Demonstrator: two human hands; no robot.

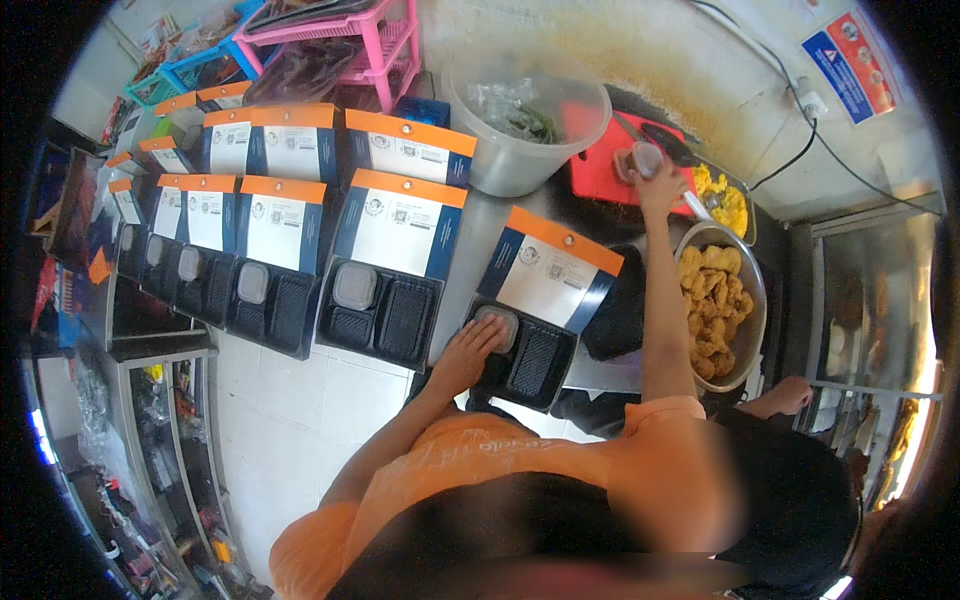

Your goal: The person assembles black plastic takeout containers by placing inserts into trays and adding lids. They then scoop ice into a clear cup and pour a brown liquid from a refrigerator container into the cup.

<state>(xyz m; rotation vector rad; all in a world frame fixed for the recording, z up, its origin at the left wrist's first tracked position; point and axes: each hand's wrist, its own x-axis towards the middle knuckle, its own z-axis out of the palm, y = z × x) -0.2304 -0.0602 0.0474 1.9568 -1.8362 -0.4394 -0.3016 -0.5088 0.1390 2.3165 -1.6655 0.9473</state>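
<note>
Fingers of the left hand (473, 348) lie outstretched over a small lidded tub (507, 334) seated in the upper-left compartment of a black meal tray (537, 364); that hand looks open, laid on top rather than curled around. Stretched well away from it, the right hand (660, 190) has its fingers closed on a small clear plastic cup (648, 158) over a red cutting board (594, 168). Beside the cup is a brown item (623, 166) that I can't make out. Behind the tray stands a cardboard sleeve (553, 283) in orange, white and navy, and other black trays (408, 312) run off to the person's left, several with a pale-lidded tub in the same corner. Near the right forearm sits a metal bowl (759, 305) of fried chicken pieces (712, 300), with yellow scrambled egg (735, 212) just beyond. A translucent round bucket (490, 160) stands next to the board, green leaves inside.
</note>
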